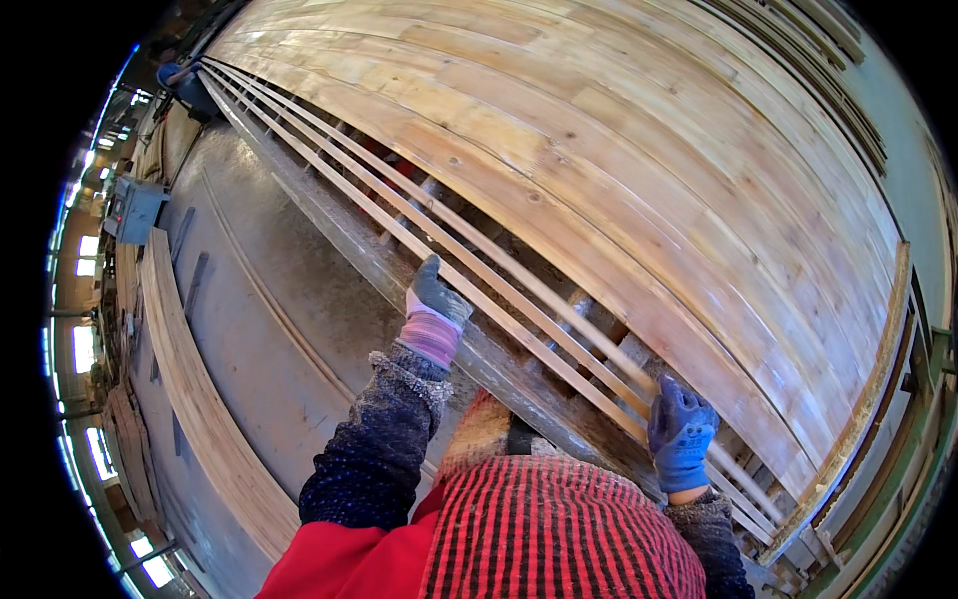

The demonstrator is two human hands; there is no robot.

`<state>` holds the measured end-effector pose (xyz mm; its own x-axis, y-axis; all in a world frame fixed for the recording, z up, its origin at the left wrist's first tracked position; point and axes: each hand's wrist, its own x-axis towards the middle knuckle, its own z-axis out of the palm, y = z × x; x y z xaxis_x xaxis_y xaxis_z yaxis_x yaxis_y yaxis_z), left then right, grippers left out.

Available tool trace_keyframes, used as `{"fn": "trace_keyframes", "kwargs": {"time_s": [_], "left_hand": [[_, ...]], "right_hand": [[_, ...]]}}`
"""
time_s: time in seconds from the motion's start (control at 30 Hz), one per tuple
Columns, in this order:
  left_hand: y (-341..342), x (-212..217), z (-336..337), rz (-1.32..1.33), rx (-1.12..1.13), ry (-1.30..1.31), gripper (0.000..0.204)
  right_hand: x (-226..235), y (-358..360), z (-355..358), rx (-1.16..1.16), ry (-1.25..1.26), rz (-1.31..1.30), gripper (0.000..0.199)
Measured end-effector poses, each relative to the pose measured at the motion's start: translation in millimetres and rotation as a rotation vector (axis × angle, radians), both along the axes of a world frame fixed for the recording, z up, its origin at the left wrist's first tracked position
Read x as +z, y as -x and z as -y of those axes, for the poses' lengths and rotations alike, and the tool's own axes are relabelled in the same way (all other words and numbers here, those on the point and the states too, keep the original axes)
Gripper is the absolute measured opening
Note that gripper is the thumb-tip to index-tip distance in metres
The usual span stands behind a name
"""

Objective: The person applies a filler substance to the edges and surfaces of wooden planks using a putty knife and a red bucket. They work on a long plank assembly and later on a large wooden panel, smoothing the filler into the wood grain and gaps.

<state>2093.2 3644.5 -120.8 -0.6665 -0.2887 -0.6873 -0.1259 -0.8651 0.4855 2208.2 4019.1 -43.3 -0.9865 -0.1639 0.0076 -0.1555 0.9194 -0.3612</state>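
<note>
Several long, thin wooden strips (pixel 499 321) run side by side along the near edge of a wide panel of joined planks (pixel 599 190). My left hand (pixel 436 297), in a dark glove with a pink and purple cuff, is closed at the outer edge of the nearest strip; its fingers are partly hidden. Farther right, my right hand (pixel 683 427) wears a blue glove. Its fingers curl over the strips, and which of them it grips is hard to make out. Between the strips and the panel lies a dark gap showing parts of the frame beneath.
A worn metal rail (pixel 349 245) borders the strips on my side. At the far left end stands another person (pixel 180 80). A stack of long boards (pixel 200 389) lies on the left, near a grey-blue box (pixel 137 210). A wooden bar (pixel 848 419) edges the panel's right end.
</note>
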Motion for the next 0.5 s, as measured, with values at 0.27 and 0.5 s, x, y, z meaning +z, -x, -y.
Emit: {"fn": "trace_keyframes", "kwargs": {"time_s": [0.27, 0.5], "left_hand": [[1, 8, -4, 0.103, 0.052, 0.026, 0.033], [0, 11, -2, 0.158, 0.057, 0.043, 0.032]], "right_hand": [[-26, -2, -18, -0.005, 0.114, 0.101, 0.028], [0, 13, -10, 0.102, 0.039, 0.035, 0.017]]}}
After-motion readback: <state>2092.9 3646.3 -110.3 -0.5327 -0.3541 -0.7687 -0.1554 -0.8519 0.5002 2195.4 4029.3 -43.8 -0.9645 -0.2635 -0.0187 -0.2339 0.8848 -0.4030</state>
